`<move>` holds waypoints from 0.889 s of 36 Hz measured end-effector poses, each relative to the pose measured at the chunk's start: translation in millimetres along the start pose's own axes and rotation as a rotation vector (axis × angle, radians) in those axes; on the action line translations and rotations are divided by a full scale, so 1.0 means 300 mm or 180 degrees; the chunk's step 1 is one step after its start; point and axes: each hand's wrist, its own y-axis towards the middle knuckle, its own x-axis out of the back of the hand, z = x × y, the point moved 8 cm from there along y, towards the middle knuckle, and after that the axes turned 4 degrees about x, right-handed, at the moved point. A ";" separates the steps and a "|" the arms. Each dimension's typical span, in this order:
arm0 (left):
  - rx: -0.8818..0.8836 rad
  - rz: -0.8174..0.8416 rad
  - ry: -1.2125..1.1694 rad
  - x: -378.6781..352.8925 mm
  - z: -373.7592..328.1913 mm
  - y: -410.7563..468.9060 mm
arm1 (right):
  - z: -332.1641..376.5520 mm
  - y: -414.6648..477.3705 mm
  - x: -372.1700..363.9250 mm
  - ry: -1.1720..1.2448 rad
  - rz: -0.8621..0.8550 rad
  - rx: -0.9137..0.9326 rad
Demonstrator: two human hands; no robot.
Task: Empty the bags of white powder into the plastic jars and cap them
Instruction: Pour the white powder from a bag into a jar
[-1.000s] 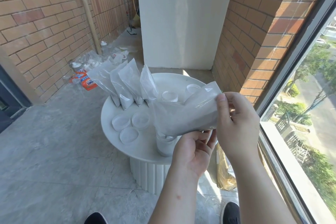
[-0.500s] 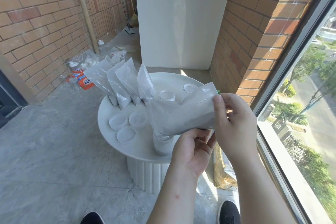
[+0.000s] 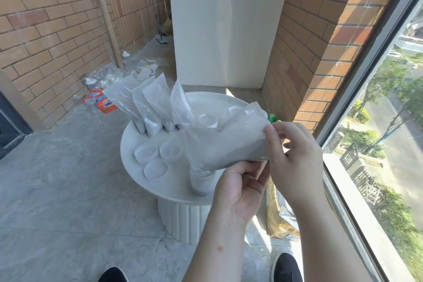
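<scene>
Only floor packet (image 3: 104, 104) legible (OMO, inverted); left hand (image 3: 238, 188), right hand (image 3: 295, 155) grip bag (image 3: 224, 144).

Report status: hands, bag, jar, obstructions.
Left hand grips bag from below, right hand pinches its raised end. Bag tilted, low end at jar mouth, powder in jar. Nothing blocks it; three lids lie beside.

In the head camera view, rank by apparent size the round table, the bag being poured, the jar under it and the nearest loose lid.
1. round table
2. tilted bag, though it is nearer the camera
3. jar and nearest lid: they look alike and the jar is partly hidden, so unranked
</scene>
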 end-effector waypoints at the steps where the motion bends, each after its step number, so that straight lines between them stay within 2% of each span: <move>1: 0.0002 -0.0009 -0.0005 0.002 -0.001 0.000 | 0.007 -0.001 0.001 -0.0001 -0.0021 0.0034; 32: 0.0047 -0.0212 -0.0136 0.012 -0.010 0.011 | 0.039 0.019 -0.026 -0.0139 0.0024 0.0156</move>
